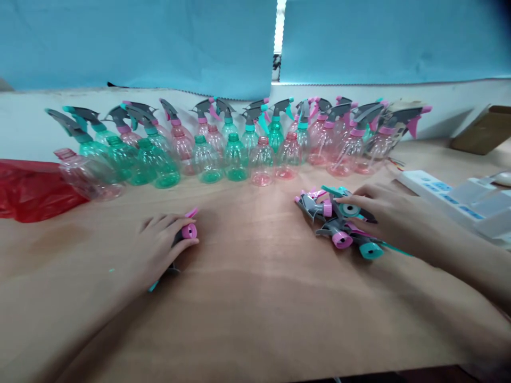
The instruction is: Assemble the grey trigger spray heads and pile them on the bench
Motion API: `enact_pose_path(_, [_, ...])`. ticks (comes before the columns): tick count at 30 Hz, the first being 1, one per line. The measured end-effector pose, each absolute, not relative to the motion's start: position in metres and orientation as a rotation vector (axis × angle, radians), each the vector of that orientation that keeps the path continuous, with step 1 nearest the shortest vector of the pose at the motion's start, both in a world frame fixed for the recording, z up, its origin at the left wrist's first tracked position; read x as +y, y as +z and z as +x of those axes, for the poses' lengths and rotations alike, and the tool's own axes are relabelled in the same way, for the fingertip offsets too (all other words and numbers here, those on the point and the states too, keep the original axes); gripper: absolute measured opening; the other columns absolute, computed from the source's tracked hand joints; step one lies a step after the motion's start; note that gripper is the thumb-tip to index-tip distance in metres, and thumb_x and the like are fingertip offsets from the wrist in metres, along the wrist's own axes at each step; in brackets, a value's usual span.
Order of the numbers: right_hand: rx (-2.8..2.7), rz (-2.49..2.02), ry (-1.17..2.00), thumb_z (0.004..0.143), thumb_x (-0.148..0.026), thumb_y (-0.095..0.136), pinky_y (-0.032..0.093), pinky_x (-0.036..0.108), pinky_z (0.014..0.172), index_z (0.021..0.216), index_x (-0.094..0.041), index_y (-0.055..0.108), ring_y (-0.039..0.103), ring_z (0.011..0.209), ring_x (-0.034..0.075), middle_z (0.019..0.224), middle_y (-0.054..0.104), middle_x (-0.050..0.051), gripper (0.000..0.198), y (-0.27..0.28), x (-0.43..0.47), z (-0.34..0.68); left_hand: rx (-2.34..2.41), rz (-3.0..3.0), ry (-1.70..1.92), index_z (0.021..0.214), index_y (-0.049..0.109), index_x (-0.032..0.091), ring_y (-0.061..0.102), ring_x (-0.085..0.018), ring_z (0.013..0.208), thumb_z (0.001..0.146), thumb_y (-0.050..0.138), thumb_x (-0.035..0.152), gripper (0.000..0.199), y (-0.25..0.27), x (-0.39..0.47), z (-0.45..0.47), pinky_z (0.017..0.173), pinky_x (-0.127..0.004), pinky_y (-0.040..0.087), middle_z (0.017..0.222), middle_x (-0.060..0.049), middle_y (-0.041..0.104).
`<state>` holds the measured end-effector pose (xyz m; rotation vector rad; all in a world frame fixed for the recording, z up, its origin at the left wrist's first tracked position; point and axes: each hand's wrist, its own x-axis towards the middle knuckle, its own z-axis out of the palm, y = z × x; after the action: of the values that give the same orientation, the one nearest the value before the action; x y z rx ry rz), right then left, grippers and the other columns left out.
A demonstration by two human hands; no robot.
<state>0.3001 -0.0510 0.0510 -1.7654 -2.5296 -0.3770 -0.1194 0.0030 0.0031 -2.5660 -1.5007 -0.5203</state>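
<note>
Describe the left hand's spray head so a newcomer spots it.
On the brown table, find the left hand, nearer than the bottle row. It grips the spray head. Its pink collar distinguishes it from the teal-tipped piece under that hand.

Middle of the table (247, 276): bare wood lies open between the left hand (163, 234) and the right hand (375, 207), wide enough for low sideways passage.
Near edge: the open strip continues there, flanked by both forearms.
Bottle row (237, 165): close-packed across the far side, blocking low reach to the wall (32, 122).
Left: a red bag (35, 191) sits beside the end bottle.
Right: a pile of spray heads (337, 229) under the right hand obstructs; a white device (423, 183) stands beyond that forearm.
</note>
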Motion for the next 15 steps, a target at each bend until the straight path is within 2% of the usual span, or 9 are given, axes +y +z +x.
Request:
enact_pose_path(3, [-2.523, -1.633, -0.423, 0.092, -0.035, 0.043, 0.043, 0.032, 0.063, 0.115, -0.022, 0.058, 0.059, 0.089, 0.024, 0.109, 0.057, 0.013, 0.031, 0.038, -0.049, 0.307, -1.521, -2.587, -0.507, 0.115, 0.054, 0.027, 0.056, -0.029, 0.094, 0.087, 0.051, 0.044, 0.033, 0.014, -0.006, -0.099, 0.084, -0.044, 0.036, 0.101, -0.006, 0.065])
enact_pose_path(5, [-2.523, -1.609, -0.441, 0.090, -0.040, 0.044, 0.044, 0.033, 0.062, 0.115, -0.023, 0.059, 0.060, 0.085, 0.024, 0.107, 0.058, 0.011, 0.033, 0.032, -0.046, 0.312, -1.490, -2.646, -0.520, 0.112, 0.054, 0.027, 0.057, -0.026, 0.091, 0.088, 0.052, 0.043, 0.029, 0.022, -0.013, -0.080, 0.083, -0.041, 0.036, 0.097, -0.003, 0.066])
enact_pose_path(11, [-2.508, -1.635, -0.457, 0.089, -0.040, 0.044, 0.047, 0.034, 0.063, 0.116, -0.022, 0.056, 0.060, 0.088, 0.025, 0.107, 0.059, 0.011, 0.035, 0.029, -0.047, 0.321, -1.392, -2.916, -0.755, 0.107, 0.058, 0.025, 0.056, -0.022, 0.091, 0.080, 0.066, 0.035, 0.030, 0.020, -0.032, -0.026, 0.080, -0.036, 0.038, 0.096, -0.001, 0.065])
enact_pose_path(15, [-2.519, -1.619, -0.482, 0.088, -0.038, 0.047, 0.047, 0.038, 0.071, 0.116, -0.017, 0.056, 0.058, 0.094, 0.028, 0.107, 0.060, 0.013, 0.036, 0.033, -0.056, 0.316, -1.320, -3.041, -1.081, 0.101, 0.060, 0.023, 0.055, -0.020, 0.091, 0.078, 0.070, 0.025, 0.026, 0.006, -0.038, -0.002, 0.079, -0.034, 0.043, 0.095, -0.002, 0.064])
